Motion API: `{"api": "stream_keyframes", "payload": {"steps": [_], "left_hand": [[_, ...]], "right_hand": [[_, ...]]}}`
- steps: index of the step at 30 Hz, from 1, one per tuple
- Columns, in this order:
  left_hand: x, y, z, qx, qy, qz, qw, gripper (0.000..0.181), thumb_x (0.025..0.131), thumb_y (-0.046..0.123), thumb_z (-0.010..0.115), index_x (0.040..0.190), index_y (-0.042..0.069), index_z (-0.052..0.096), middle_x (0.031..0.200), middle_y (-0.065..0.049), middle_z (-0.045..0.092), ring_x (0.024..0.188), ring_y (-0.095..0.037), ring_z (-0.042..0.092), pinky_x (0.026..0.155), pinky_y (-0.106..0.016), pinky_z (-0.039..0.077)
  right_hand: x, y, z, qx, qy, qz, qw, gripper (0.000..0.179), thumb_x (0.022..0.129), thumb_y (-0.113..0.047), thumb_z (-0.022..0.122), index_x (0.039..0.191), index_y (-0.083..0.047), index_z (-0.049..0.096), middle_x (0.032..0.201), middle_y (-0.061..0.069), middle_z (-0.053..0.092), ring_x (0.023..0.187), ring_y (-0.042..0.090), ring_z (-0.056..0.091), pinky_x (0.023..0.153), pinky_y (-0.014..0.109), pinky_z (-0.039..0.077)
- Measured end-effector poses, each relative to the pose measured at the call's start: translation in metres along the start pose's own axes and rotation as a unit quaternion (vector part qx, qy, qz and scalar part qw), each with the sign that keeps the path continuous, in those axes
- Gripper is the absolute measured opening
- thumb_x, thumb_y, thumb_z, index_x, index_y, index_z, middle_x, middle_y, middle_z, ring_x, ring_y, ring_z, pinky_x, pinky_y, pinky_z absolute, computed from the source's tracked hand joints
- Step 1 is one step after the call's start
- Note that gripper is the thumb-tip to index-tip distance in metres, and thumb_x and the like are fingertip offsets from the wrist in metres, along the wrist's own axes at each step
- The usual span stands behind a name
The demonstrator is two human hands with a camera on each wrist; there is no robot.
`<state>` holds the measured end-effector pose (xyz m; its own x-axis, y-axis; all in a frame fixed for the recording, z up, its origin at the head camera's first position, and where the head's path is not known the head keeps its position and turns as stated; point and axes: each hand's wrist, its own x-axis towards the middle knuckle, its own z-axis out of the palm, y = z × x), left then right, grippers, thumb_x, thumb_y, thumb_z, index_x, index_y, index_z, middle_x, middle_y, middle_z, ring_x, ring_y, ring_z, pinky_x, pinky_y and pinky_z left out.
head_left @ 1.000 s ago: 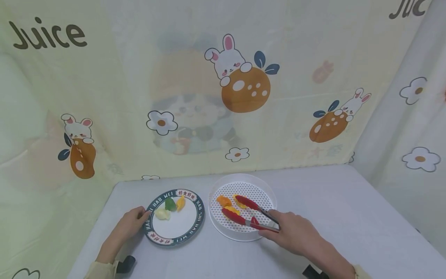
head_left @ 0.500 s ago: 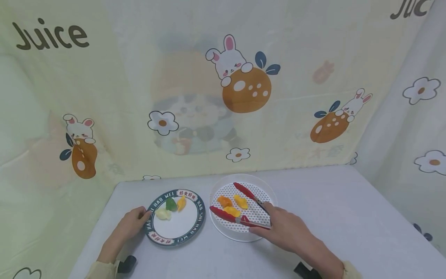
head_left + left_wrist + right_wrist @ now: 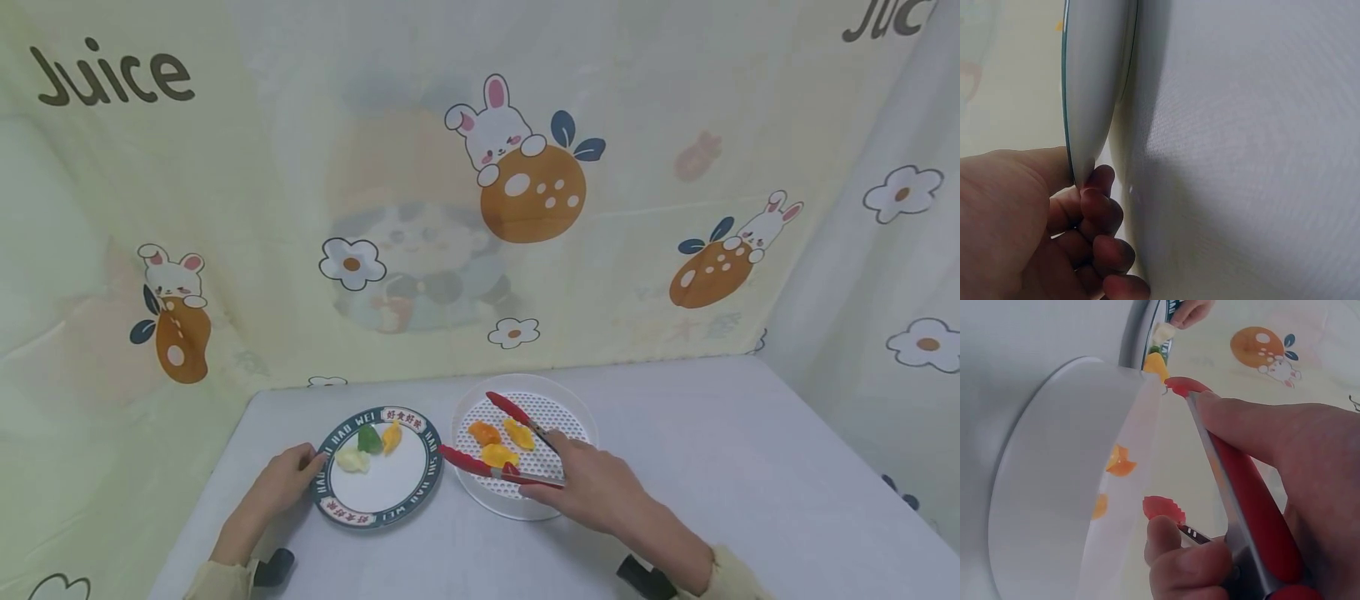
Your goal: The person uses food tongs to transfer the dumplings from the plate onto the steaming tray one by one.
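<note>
My left hand [image 3: 279, 483] [image 3: 1029, 225] pinches the left rim of a white plate [image 3: 386, 483] with a green lettered border; its underside shows in the left wrist view. On it lie a pale piece [image 3: 352, 459], a green piece [image 3: 369, 439] and a yellow piece [image 3: 392, 437]. My right hand [image 3: 600, 487] grips red-tipped tongs [image 3: 468, 461] [image 3: 1238, 487], arms spread wide, nothing between the tips. They hang over a round white perforated steamer tray [image 3: 517, 507], holding an orange piece [image 3: 484, 432], two yellow dumpling-like pieces [image 3: 519, 434] and a red piece [image 3: 511, 469], partly hidden.
Plate and tray stand side by side on a white-covered table [image 3: 675, 433], a narrow gap between them. A printed curtain [image 3: 420, 167] with rabbits and flowers hangs behind the table and at both sides.
My right hand has moved left with the tongs, whose arms have spread and whose lower tip now reaches the plate's right edge in view. The left hand keeps its hold on the plate.
</note>
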<state>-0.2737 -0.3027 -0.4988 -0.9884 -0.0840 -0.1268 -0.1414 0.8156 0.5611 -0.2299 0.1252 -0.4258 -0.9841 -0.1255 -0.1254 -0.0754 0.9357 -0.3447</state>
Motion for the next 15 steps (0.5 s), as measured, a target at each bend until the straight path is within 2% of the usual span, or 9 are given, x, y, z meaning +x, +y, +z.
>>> {"api": "stream_keyframes", "payload": {"steps": [9, 15], "left_hand": [[0.001, -0.001, 0.001, 0.000, 0.003, 0.002, 1.0000, 0.026, 0.104, 0.027, 0.052, 0.091, 0.006, 0.058, 0.075, -0.004, 0.054, 0.072, -0.017, 0.049, 0.062, -0.032, 0.042], [0.002, -0.002, 0.001, 0.000, 0.001, -0.001, 1.0000, 0.026, 0.104, 0.027, 0.052, 0.091, 0.006, 0.057, 0.076, -0.004, 0.054, 0.072, -0.017, 0.049, 0.062, -0.031, 0.042]], "right_hand": [[0.007, -0.014, 0.007, -0.003, 0.004, -0.022, 0.9997, 0.091, 0.074, -0.065, 0.078, 0.145, -0.017, 0.050, 0.139, 0.011, 0.060, 0.115, 0.029, 0.061, 0.089, 0.052, 0.055], [0.010, -0.023, 0.011, -0.001, 0.008, -0.035, 0.9993, 0.089, 0.074, -0.062, 0.080, 0.144, -0.017, 0.051, 0.138, 0.011, 0.060, 0.111, 0.026, 0.060, 0.089, 0.050, 0.055]]}}
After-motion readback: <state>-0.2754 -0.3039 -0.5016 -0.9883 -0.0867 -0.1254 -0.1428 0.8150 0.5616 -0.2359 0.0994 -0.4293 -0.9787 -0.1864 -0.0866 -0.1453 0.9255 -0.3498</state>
